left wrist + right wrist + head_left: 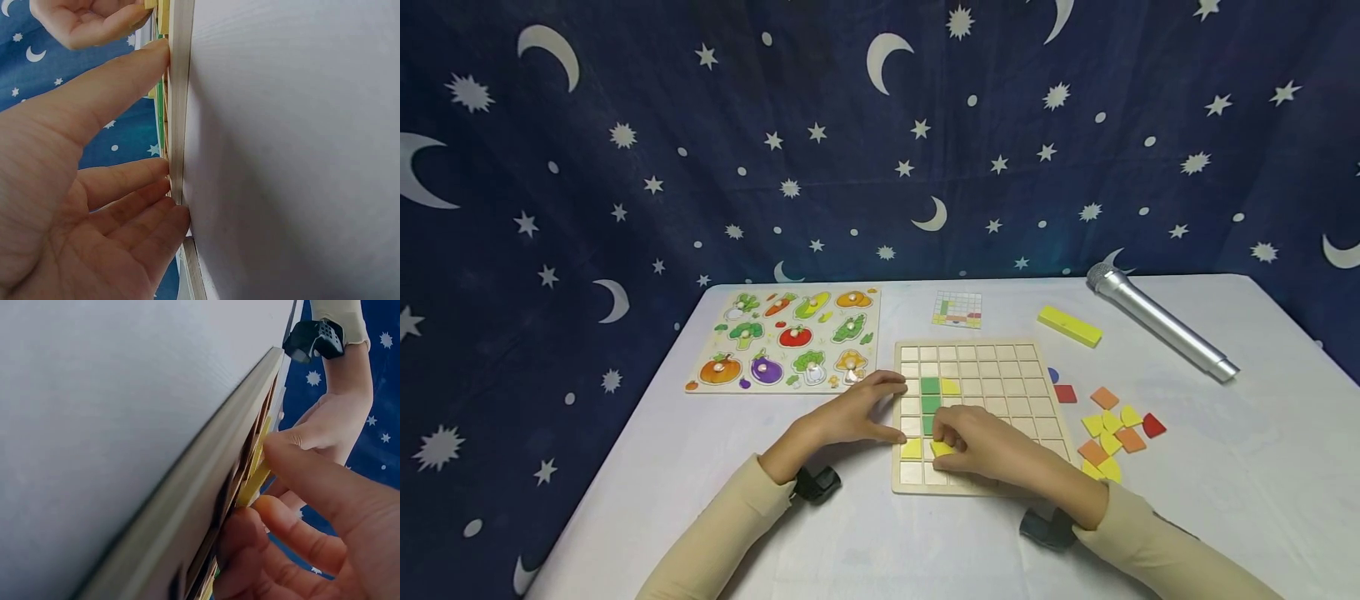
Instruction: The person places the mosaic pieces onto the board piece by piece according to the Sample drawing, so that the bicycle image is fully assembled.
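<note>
A wooden grid board (1043, 367) lies on the table in the head view. My left hand (852, 412) rests its thumb and fingertips along the board's left edge; the left wrist view shows them touching the rim, holding no piece. With thumb and fingers, my right hand (988, 446) pinches a yellow piece (253, 486) at the board's lower left. Beside that piece, a yellow piece (911, 449) sits in a leftmost-column cell. Several green squares (930, 386) run down the second column, and another yellow piece (951, 387) lies right of the top one.
Loose yellow, orange and red pieces (1131, 439) lie right of the board. A pattern card (957, 309) and a vegetable puzzle (782, 337) are behind and left. A yellow box (1070, 326) and a silver microphone (1165, 322) lie at the back right.
</note>
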